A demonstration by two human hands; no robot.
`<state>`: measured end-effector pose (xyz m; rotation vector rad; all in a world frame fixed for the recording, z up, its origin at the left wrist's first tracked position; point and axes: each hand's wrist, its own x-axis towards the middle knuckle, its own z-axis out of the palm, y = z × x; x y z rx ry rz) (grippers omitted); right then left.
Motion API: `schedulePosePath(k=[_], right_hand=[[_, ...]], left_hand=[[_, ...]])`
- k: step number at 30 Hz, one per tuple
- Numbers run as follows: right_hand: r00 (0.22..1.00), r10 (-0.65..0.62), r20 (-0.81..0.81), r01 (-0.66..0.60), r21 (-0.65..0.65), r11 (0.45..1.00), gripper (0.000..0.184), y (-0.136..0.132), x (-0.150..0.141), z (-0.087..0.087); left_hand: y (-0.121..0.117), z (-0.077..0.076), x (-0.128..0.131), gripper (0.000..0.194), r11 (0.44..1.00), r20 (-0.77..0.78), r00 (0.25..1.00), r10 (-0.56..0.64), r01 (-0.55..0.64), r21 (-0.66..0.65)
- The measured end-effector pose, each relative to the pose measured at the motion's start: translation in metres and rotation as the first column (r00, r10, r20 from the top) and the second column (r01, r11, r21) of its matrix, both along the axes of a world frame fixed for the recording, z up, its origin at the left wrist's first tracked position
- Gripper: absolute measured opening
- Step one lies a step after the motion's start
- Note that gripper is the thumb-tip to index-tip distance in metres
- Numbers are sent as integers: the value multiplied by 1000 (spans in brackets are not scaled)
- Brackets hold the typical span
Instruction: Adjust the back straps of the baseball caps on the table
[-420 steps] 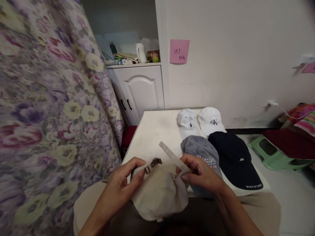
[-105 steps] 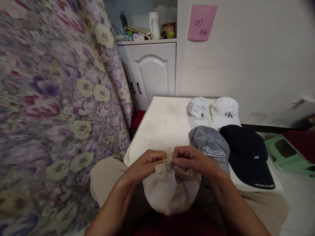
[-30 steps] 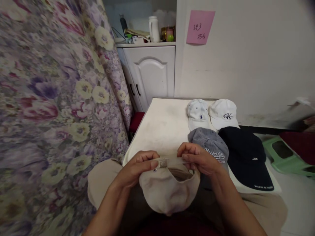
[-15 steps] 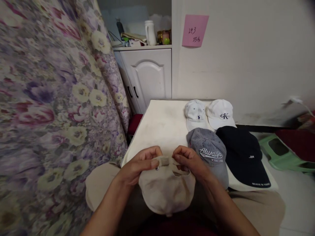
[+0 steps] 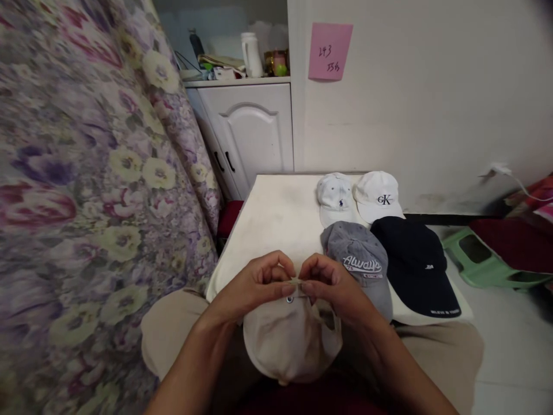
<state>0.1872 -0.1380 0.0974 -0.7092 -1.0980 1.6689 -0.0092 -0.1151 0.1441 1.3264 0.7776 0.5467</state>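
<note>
A beige baseball cap (image 5: 280, 340) hangs over my lap with its back strap turned up and away from me. My left hand (image 5: 268, 279) pinches the strap near a small metal eyelet. Close beside it, my right hand (image 5: 324, 279) has thumb and fingers closed on the same strap, the fingertips of both hands almost meeting. The strap's end is mostly hidden by the fingers. To the right of my right hand lies a grey cap (image 5: 360, 259) with white "Always" lettering, and a dark navy cap (image 5: 410, 259) is beside that one.
Two white caps, one with a small horse logo (image 5: 336, 199) and one marked CK (image 5: 379, 196), sit at the back of the cream-topped table (image 5: 276, 213). A floral curtain (image 5: 99, 202) hangs at left. A green stool (image 5: 479, 253) stands at right.
My hands have drawn together at the cap's strap, which is now pinched between them. The view has shifted slightly, so the table and caps appear further left.
</note>
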Motion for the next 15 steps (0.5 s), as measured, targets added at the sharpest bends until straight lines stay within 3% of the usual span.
schedulePosePath(k=[3, 6, 9, 12, 15], right_hand=[[996, -32, -81, 29, -31, 999, 23, -1, 0, -6], [984, -71, -162, 57, -86, 995, 22, -3, 0, -9], [976, -83, -200, 54, -143, 988, 22, -4, 0, -10], [975, -92, -202, 60, -160, 985, 21, -4, 0, -10], [983, -96, -155, 80, -105, 991, 20, -7, 2, -11]], left_hand=[[-7, 2, -7, 34, 997, -66, 998, 5, 0, 81], [-20, 5, -12, 55, 957, -246, 964, 100, -26, 288], [-30, 2, -14, 64, 933, -352, 923, 157, -22, 360], [-32, -4, -16, 52, 940, -269, 949, 165, -69, 335], [-29, -8, -17, 48, 975, -71, 990, 121, -105, 196]])
